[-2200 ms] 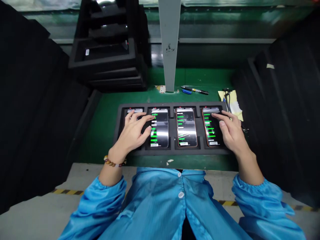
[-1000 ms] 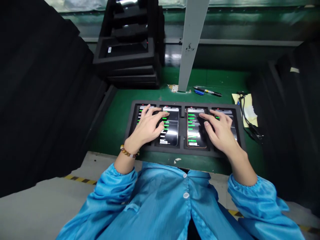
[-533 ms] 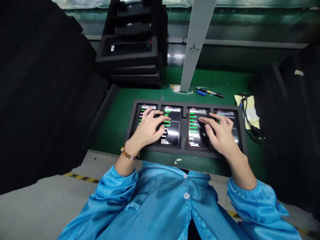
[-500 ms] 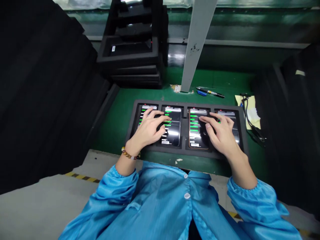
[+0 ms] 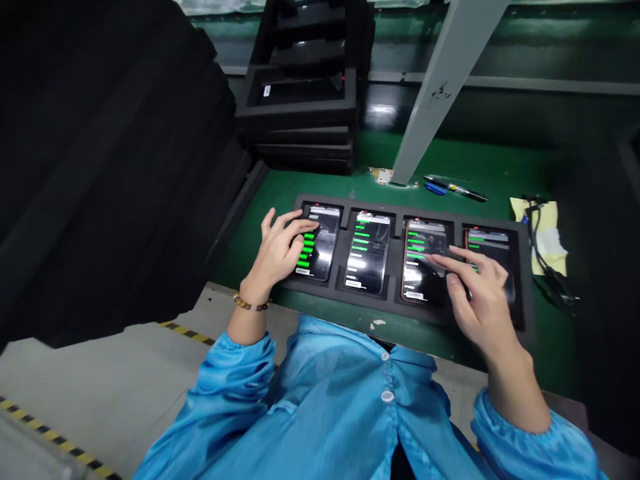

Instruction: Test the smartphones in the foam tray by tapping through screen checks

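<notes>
Side by side, four black-screened smartphones (image 5: 369,257) lie face up in the pockets of a long black foam tray (image 5: 396,263) on the green tabletop (image 5: 505,160), their screens showing green and white lines. From the tray's middle, a stack of black foam trays (image 5: 300,113) stands toward 11 o'clock, its top one bearing a dark device with a white label (image 5: 267,91). Toward 1 o'clock lies a black pen (image 5: 463,192); toward 3 o'clock, a yellow sheet of paper (image 5: 545,237) under a black cable.

Half a second ago the left hand (image 5: 280,248) reached over the second phone from the 9 o'clock end; now it is at the first, leaving the second uncovered. The right hand (image 5: 483,293) has stayed at the third.

Both hands are loosely spread, palms down, gripping nothing. The left index finger points to 2 o'clock over the first screen; the right points to 10 o'clock at the third, with the other fingers near the fourth. Whether either fingertip touches glass, I cannot tell.
</notes>
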A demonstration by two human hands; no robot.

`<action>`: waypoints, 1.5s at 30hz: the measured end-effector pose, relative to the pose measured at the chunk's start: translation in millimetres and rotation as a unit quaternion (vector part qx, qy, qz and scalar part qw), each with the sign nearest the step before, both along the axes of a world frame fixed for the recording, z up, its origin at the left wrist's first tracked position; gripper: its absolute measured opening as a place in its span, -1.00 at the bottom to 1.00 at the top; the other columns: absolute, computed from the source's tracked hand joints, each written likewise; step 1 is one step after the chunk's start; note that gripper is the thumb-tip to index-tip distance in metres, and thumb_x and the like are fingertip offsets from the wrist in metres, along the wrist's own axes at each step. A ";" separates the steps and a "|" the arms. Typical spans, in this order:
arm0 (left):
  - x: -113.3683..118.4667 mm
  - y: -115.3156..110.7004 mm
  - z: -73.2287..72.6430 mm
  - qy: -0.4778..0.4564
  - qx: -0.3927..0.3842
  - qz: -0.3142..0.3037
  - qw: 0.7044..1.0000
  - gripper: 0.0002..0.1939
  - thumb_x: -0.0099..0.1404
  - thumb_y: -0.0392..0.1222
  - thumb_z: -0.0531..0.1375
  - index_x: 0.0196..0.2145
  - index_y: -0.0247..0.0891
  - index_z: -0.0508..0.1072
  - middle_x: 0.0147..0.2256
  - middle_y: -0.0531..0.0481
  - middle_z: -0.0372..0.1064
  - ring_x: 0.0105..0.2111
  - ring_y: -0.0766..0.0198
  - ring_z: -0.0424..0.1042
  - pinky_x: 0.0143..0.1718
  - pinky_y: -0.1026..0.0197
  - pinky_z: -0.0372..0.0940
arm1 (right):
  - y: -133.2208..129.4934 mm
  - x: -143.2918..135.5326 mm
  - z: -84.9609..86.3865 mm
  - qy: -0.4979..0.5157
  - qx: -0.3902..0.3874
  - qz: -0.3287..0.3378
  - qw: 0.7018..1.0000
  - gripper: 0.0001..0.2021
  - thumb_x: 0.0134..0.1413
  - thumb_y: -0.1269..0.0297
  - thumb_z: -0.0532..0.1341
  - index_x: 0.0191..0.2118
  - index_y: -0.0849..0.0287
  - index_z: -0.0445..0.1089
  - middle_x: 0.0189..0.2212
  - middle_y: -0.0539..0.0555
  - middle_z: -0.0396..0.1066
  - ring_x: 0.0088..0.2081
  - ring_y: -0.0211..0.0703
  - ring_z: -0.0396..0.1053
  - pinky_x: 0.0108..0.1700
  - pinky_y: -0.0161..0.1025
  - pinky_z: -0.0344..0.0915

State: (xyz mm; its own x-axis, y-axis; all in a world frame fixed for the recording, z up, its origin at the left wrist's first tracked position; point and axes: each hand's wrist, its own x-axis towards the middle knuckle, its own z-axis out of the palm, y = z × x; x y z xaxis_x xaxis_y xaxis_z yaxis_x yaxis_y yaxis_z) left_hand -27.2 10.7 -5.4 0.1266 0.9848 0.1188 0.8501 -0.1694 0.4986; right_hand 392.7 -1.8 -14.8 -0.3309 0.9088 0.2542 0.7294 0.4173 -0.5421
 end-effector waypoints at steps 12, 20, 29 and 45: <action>-4.0 11.4 -0.3 -0.003 0.010 -0.005 1.000 -0.51 0.45 -0.26 0.00 0.12 -0.06 0.62 0.10 0.04 0.65 0.45 0.09 0.29 0.64 -0.31 -0.27 | -13.1 -1.6 -13.0 0.026 0.007 -0.054 0.998 -0.62 0.54 0.25 0.06 0.26 -0.06 0.52 0.12 0.18 0.59 0.34 0.28 0.42 0.40 0.40 0.14; -3.8 15.7 -7.1 -0.003 0.001 -0.001 1.000 -0.51 0.45 -0.27 0.01 0.18 -0.08 0.58 0.15 0.03 0.63 0.45 0.10 0.28 0.63 -0.31 -0.26 | -13.6 -26.9 -6.5 0.011 0.008 -0.008 1.000 -0.61 0.50 0.28 0.06 0.24 -0.09 0.52 0.13 0.20 0.56 0.31 0.29 0.43 0.32 0.36 0.18; -14.8 1.8 -32.1 -0.155 0.019 0.071 0.985 -0.37 0.61 0.10 0.09 0.51 -0.13 0.21 0.51 -0.19 0.23 0.50 0.03 0.24 0.55 -0.18 0.11 | -6.5 -91.0 -5.7 -0.020 -0.014 0.099 0.995 -0.52 0.45 0.39 0.05 0.36 -0.06 0.39 0.08 0.17 0.63 0.38 0.24 0.35 0.33 0.31 0.17; -19.7 1.9 -50.1 -0.223 0.004 0.063 0.973 -0.15 0.49 0.21 0.31 0.56 -0.08 0.15 0.55 -0.23 0.12 0.54 -0.13 0.18 0.58 -0.21 0.09 | -29.3 -8.3 -7.8 -0.014 -0.004 -0.066 0.998 -0.61 0.51 0.30 0.05 0.22 -0.05 0.55 0.09 0.16 0.59 0.37 0.20 0.39 0.35 0.24 0.14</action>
State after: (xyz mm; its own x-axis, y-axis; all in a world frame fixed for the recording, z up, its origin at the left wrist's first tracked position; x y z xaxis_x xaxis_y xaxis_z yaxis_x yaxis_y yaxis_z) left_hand -46.9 12.6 -55.6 -0.0605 0.9880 0.1418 0.5631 -0.0835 0.8222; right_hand 384.4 -31.2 -22.6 -0.2148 0.9472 0.2381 0.7929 0.3115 -0.5237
